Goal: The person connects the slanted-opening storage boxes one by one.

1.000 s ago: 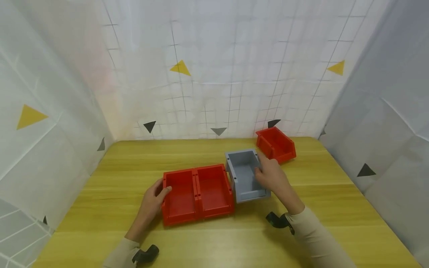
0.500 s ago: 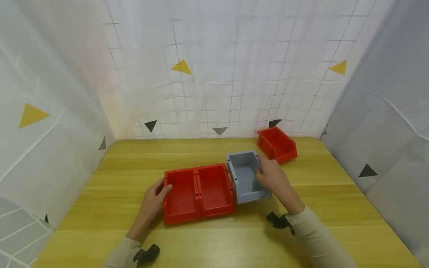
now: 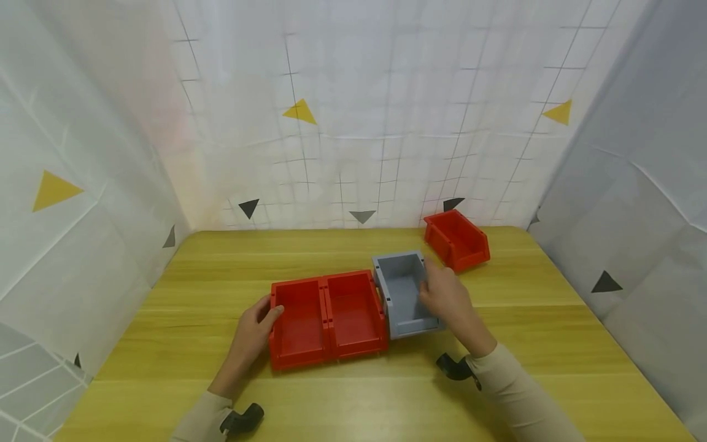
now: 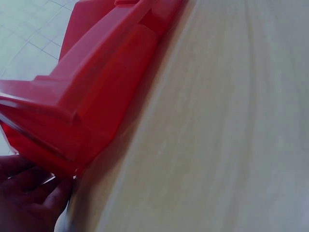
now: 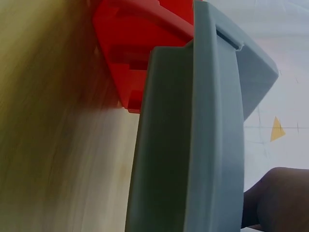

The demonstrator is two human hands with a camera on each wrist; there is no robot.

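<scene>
Left hand (image 3: pixel 254 326) grips the left red storage bin (image 3: pixel 299 325) by its left wall, thumb hooked over the rim, other fingers curled outside; left wrist view has the fingertips up against the bin's lower corner. Middle red storage bin (image 3: pixel 355 316) sits side by side with it, walls meeting, both upright on the wood-grain desk (image 3: pixel 353 405), open tops up. Right hand (image 3: pixel 448 298) pinches the right rim of the gray storage bin (image 3: pixel 402 293), index finger along the edge, thumb on the inner side. Gray bin is right of the middle red one, upright, set slightly farther back, turned at a small angle; its left wall is right beside the red wall, cannot tell if they touch. Also can't tell if its base rests fully on the desk. Far red storage bin (image 3: pixel 458 239) stands behind and right of the gray bin, angled, near the desk's back edge, with no hand on it. Beige sleeves (image 3: pixel 521 393) on both arms, a black device (image 3: pixel 454 367) at each wrist. White sheeting (image 3: pixel 353 80) behind, with grid lines, yellow triangles (image 3: pixel 301 112) and dark ones.
</scene>
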